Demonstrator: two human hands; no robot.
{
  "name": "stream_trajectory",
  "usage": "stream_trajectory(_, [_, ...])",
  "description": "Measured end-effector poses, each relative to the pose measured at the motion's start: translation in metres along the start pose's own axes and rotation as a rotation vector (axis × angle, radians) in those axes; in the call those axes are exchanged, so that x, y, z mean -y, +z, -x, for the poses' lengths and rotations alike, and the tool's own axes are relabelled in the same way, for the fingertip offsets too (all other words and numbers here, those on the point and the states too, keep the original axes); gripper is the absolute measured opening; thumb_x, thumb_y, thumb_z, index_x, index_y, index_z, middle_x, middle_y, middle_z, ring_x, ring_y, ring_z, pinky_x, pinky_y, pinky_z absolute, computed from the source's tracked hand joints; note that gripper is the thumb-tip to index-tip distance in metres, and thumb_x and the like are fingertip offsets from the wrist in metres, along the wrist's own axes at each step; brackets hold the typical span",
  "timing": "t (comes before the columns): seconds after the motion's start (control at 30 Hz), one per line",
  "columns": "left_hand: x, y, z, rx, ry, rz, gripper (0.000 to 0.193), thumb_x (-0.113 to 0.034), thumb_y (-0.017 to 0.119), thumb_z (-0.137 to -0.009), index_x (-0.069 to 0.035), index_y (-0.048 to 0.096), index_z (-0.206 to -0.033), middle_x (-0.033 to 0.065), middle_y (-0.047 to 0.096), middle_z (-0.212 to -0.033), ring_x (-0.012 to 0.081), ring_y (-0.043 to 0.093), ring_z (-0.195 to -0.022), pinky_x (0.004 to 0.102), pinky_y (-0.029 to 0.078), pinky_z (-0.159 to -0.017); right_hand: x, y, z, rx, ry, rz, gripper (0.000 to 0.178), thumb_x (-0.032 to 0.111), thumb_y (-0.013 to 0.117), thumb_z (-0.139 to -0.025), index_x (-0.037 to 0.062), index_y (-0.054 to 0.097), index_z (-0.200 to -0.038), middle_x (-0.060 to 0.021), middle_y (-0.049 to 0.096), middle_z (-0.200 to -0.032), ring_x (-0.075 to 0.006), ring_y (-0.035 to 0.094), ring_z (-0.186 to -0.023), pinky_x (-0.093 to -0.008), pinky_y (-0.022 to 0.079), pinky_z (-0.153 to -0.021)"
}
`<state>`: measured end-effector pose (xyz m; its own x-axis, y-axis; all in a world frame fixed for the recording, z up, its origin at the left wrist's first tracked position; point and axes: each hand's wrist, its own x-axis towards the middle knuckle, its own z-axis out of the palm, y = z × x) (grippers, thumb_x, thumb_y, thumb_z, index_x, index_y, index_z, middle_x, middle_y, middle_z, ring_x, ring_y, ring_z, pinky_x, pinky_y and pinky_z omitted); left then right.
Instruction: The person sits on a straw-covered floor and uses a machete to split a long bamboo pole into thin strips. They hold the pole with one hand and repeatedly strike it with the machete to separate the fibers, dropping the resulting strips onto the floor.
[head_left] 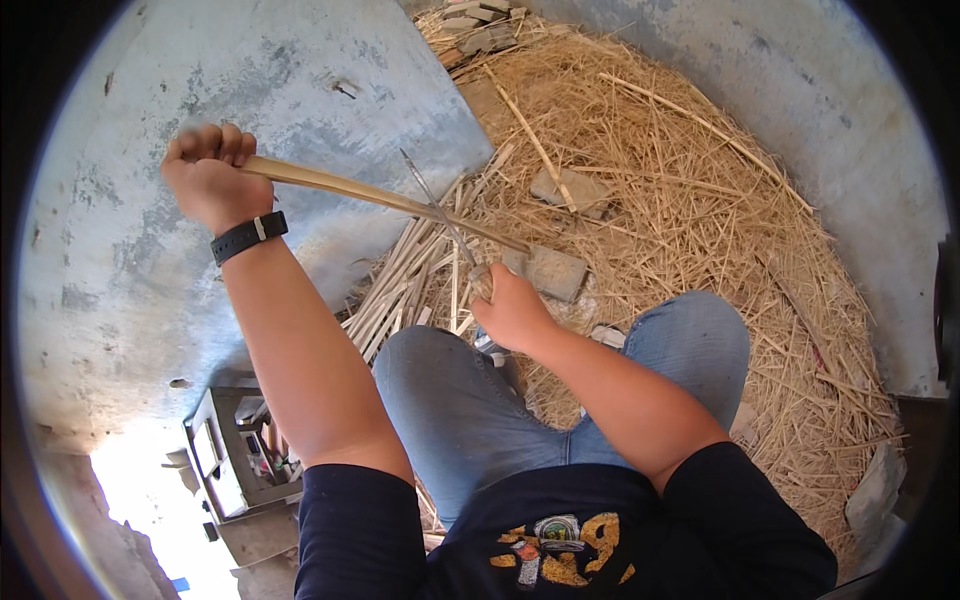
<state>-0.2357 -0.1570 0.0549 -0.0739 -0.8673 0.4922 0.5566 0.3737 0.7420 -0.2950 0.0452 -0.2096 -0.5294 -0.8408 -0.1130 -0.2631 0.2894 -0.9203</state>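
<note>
My left hand [210,175], raised at the upper left with a dark watch on its wrist, is closed around one end of a pale bamboo strip [345,187]. The strip slants down to the right, its far end close to a flat brick on the ground. My right hand [512,312] is wrapped around the handle of a knife [430,195] in front of my knees. The narrow blade points up and to the left and crosses the strip; whether it touches or cuts into the bamboo, I cannot tell. Part of the handle is hidden by my fingers.
Bamboo shavings [690,190] cover the floor ahead and to the right. Split strips [400,290] lie beside my left knee. A flat brick [555,273] sits ahead of my right hand. The blue-grey wall [330,80] stands close on the left, near an open cabinet [245,450].
</note>
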Motion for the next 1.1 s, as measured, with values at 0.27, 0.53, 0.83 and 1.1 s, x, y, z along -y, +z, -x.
stream_trajectory(0.27, [-0.003,0.007,0.009,0.106,0.009,0.014,0.019,-0.017,0.032,-0.094,-0.012,0.036,-0.076,0.0004,0.031,-0.061,0.0143,0.026,-0.055,0.0293,0.025,-0.053,0.042,-0.016,0.019,0.071,-0.154,-0.083,0.036,0.015,0.062,-0.086,-0.0063,0.051,-0.114,-0.0253,0.066,-0.087,-0.0371,0.068,-0.079,-0.0442,0.052,-0.068])
stream_trajectory(0.53, [-0.006,-0.005,0.005,-0.012,-0.004,-0.007,0.018,-0.016,0.034,-0.092,-0.013,0.037,-0.075,0.0002,0.032,-0.062,0.014,0.027,-0.055,0.0285,0.025,-0.052,0.004,-0.003,-0.001,0.063,0.034,-0.012,0.038,0.015,0.062,-0.086,-0.008,0.052,-0.114,-0.027,0.066,-0.088,-0.0407,0.068,-0.082,-0.048,0.052,-0.073])
stream_trajectory(0.83, [-0.002,0.013,0.015,0.033,0.035,-0.053,0.017,-0.015,0.032,-0.091,-0.012,0.038,-0.075,0.0012,0.033,-0.063,0.0144,0.027,-0.056,0.0296,0.026,-0.054,0.03,-0.009,0.014,0.06,-0.086,-0.131,0.036,0.015,0.063,-0.086,-0.0032,0.052,-0.115,-0.0258,0.067,-0.086,-0.0414,0.068,-0.08,-0.0482,0.052,-0.072])
stream_trajectory(1.1, [-0.006,-0.001,0.009,-0.04,0.02,-0.051,0.018,-0.014,0.032,-0.09,-0.012,0.037,-0.073,0.0013,0.033,-0.063,0.0144,0.028,-0.055,0.0297,0.026,-0.053,0.01,-0.004,0.005,0.065,0.044,0.003,0.037,0.015,0.064,-0.085,-0.0073,0.05,-0.11,-0.0278,0.066,-0.088,-0.0428,0.067,-0.085,-0.0485,0.053,-0.075])
